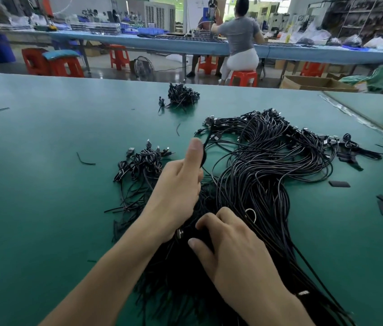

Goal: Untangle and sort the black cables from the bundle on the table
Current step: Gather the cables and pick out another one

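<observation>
Left hand (176, 187) closed in a fist round one black cable (206, 140), thumb up along it, raised a bit over the green table (44, 184); the cable runs from my fist up and away to the plug ends (211, 121) at the far left edge of the bundle (263, 175). Right hand (235, 252) sits lower and nearer me, fingers curled down into the near end of the bundle, thumb pressed in from the left, gripping a clump of strands; can't tell how many. A metal connector (180, 234) pokes out just beside my left wrist. The bundle is a big loose mass, centre-right of the table, strands fanning from under my right hand out to a row of plugs along its far side. Left of it, just beside my left hand, a small pile of coiled cables (142, 161), plugs pointing away. Well apart, near the far table edge, a second coiled pile (182, 95). Short cable offcut (85, 161) lies alone left of the near pile. Flat black pieces (339, 184) scattered on the right side of the table. Beyond the table a person (241, 31) sits on a red stool (243, 77) at a long blue bench, back to me
</observation>
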